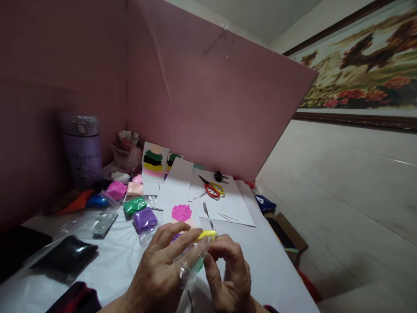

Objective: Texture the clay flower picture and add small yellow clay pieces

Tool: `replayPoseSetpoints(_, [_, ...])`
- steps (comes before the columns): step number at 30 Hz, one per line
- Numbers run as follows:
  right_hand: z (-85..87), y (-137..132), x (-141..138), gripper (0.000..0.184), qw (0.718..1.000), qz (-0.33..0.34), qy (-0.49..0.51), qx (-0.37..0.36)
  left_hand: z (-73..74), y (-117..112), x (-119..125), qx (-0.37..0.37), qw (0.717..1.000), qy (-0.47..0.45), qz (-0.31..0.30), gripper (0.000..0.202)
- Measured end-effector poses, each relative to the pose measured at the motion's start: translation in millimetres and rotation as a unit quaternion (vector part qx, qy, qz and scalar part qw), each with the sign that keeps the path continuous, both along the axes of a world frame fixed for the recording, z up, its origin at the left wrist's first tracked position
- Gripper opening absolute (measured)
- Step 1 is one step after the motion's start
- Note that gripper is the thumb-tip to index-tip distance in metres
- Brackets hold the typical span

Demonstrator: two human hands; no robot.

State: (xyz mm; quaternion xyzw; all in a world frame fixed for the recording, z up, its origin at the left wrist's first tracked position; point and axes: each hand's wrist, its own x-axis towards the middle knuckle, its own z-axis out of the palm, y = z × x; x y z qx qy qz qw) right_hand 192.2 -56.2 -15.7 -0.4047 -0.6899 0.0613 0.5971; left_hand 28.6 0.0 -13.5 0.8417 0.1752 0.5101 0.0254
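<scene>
Both of my hands are close together low in the middle of the head view, on a clear plastic bag (185, 274). My left hand (163, 261) grips the bag, its fingers laid over the front. With thumb and forefinger pinched together, my right hand (228, 271) takes hold of the bag's right edge. Yellow modelling clay (207, 234) shows at the top between the hands. Some green (198, 264) shows through the plastic lower down. Just beyond, a textured pink clay disc (181, 212) lies on white paper, partly above a purple patch that my left fingers mostly hide.
A fork (208, 215), thin sticks (228, 217) and scissors (212, 189) lie on white sheets (243, 204). To the left are bagged clays, green (134, 205), purple (145, 219) and black (67, 258), and a purple bottle (83, 152). Pink panels stand behind.
</scene>
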Motion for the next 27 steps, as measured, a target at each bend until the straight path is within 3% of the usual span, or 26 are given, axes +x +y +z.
replayPoseSetpoints(2, [0.3,1,-1,0.020,1.000,-0.005,-0.006,0.008,3.3,-1,1,-0.088,0.993,-0.035,-0.063,0.045])
replayPoseSetpoints(4, [0.5,2,-2,0.020,0.999,-0.035,0.010,0.001,10.2,0,2,-0.221,0.964,-0.078,-0.128,0.036])
replayPoseSetpoints(8, [2.9,6,-4,0.019,0.991,-0.082,0.076,-0.069,26.2,1,4,-0.491,0.840,-0.136,-0.185,0.014])
replayPoseSetpoints(11, [4.6,10,-5,0.013,0.988,-0.045,0.108,-0.104,29.7,2,4,-0.599,0.764,-0.168,-0.172,0.018])
replayPoseSetpoints(13, [4.9,11,-5,0.014,0.985,-0.006,0.127,-0.120,26.7,3,4,-0.635,0.730,-0.192,-0.166,0.023])
replayPoseSetpoints(16, [4.1,10,-5,0.015,0.977,0.037,0.149,-0.149,18.2,6,5,-0.658,0.704,-0.199,-0.179,0.030])
replayPoseSetpoints(22, [2.7,8,-1,0.025,0.965,0.077,0.140,-0.208,7.3,15,7,-0.640,0.716,-0.181,-0.210,0.025])
replayPoseSetpoints(27, [12.0,12,0,0.026,0.938,0.126,0.173,-0.273,13.8,11,7,-0.682,0.680,-0.149,-0.224,0.022])
